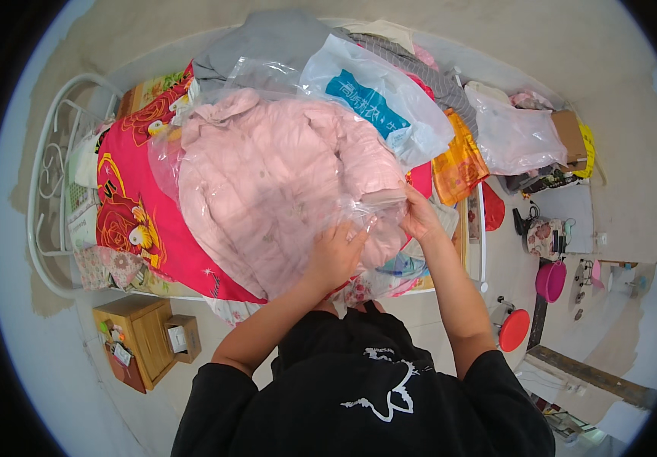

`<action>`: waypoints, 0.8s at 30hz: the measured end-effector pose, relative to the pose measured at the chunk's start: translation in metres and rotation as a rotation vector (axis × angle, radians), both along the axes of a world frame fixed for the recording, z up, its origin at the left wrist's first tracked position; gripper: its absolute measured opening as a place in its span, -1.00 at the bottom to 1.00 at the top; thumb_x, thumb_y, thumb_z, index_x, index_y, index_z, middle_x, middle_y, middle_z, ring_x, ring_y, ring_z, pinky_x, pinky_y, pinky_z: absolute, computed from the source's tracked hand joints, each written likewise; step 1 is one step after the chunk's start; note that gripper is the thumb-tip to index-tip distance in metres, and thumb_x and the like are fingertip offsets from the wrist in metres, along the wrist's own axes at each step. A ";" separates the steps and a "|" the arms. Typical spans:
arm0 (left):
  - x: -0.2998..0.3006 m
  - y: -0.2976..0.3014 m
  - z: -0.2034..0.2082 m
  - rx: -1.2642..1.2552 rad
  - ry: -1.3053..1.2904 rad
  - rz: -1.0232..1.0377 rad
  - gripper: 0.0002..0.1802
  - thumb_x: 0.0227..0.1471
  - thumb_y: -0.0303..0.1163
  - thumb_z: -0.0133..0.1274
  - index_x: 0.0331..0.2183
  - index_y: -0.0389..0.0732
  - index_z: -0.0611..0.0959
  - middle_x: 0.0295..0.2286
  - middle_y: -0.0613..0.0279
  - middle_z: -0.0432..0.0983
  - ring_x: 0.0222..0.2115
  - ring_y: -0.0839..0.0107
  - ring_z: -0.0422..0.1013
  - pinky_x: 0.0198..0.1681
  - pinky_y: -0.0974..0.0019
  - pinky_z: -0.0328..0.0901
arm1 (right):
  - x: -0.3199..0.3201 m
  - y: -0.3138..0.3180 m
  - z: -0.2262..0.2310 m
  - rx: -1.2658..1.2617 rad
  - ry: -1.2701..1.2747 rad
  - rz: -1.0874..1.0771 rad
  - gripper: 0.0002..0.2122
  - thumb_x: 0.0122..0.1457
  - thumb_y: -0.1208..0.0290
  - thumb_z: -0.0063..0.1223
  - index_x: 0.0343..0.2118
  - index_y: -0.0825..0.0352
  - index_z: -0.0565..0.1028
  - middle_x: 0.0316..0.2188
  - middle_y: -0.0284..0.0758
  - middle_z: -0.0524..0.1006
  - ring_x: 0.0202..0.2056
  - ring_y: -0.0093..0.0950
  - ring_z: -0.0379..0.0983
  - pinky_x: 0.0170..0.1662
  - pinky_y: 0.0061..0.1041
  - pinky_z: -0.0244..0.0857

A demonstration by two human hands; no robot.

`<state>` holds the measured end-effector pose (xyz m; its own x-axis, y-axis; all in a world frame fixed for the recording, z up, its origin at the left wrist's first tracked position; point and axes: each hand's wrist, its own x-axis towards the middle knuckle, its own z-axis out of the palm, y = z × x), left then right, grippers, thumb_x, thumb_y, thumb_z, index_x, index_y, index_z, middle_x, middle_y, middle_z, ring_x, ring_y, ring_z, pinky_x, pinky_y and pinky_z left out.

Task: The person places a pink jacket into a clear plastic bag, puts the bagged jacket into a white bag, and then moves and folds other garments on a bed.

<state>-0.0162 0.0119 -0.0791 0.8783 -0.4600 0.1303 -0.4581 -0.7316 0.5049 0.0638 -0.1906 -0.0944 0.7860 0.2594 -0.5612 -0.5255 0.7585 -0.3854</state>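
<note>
A pale pink padded jacket point(260, 167) lies spread on the bed inside a large clear plastic bag point(165, 164). My left hand point(336, 255) is closed on the bunched film at the bag's near edge. To its right, my right hand point(422, 217) has its fingers curled round the side of the bag, by a pink sleeve. Part of that hand's grip is hidden behind the plastic. Creased, shiny film stretches between my two hands.
Under the bag is a bright red and pink patterned blanket point(153, 236) on a white metal-framed bed point(35, 221). A white printed plastic bag point(374, 99) and a grey cloth point(256, 49) lie behind. A wooden cabinet point(142, 335) and a red stool point(514, 330) stand on the floor.
</note>
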 end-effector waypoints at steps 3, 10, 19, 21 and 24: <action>0.013 -0.001 -0.003 -0.137 -0.010 -0.043 -0.44 -0.27 -0.46 0.00 -0.08 -0.09 0.40 -0.17 0.06 0.26 -0.19 0.14 0.21 -0.25 0.18 0.17 | 0.001 -0.001 0.003 -0.224 -0.109 0.063 -0.87 0.10 0.42 -0.10 -0.34 0.35 0.39 -0.49 -0.36 0.47 -0.48 -0.53 0.43 -0.40 -0.49 0.38; 0.071 -0.007 -0.001 -0.288 -0.140 -0.157 -0.25 -0.39 -0.47 0.12 -0.02 -0.07 0.30 -0.02 0.01 0.12 -0.04 0.05 0.12 -0.06 0.14 0.12 | 0.014 -0.029 -0.023 -0.556 -0.262 0.565 -0.91 0.05 0.44 -0.08 -0.41 0.32 0.43 -0.55 -0.44 0.44 -0.58 -0.62 0.35 -0.51 -0.66 0.24; 0.077 -0.003 -0.008 -0.152 -0.266 -0.183 -0.52 -0.32 -0.45 0.09 -0.20 -0.07 0.47 -0.18 0.19 0.32 -0.12 0.23 0.21 -0.11 0.18 0.14 | 0.008 -0.024 0.008 -0.066 0.055 0.473 -0.72 0.07 0.35 -0.15 -0.19 0.39 0.38 -0.27 -0.21 0.45 -0.27 -0.39 0.42 -0.18 -0.35 0.31; 0.079 -0.003 -0.006 -0.189 -0.252 -0.160 -0.60 -0.32 -0.46 0.08 -0.27 -0.10 0.50 -0.24 0.24 0.38 -0.15 0.27 0.23 -0.13 0.19 0.15 | 0.006 -0.023 0.008 -0.041 0.041 0.463 -0.70 0.07 0.33 -0.14 -0.17 0.40 0.37 -0.23 -0.18 0.44 -0.24 -0.35 0.41 -0.16 -0.32 0.30; 0.082 0.000 -0.001 -0.368 -0.172 -0.161 -0.68 -0.32 -0.50 0.05 -0.35 -0.16 0.52 -0.33 0.25 0.42 -0.22 0.26 0.27 -0.17 0.21 0.16 | -0.003 -0.011 0.014 -0.333 0.070 0.189 -0.73 0.08 0.36 -0.15 -0.20 0.41 0.37 -0.29 -0.20 0.45 -0.29 -0.33 0.40 -0.16 -0.30 0.26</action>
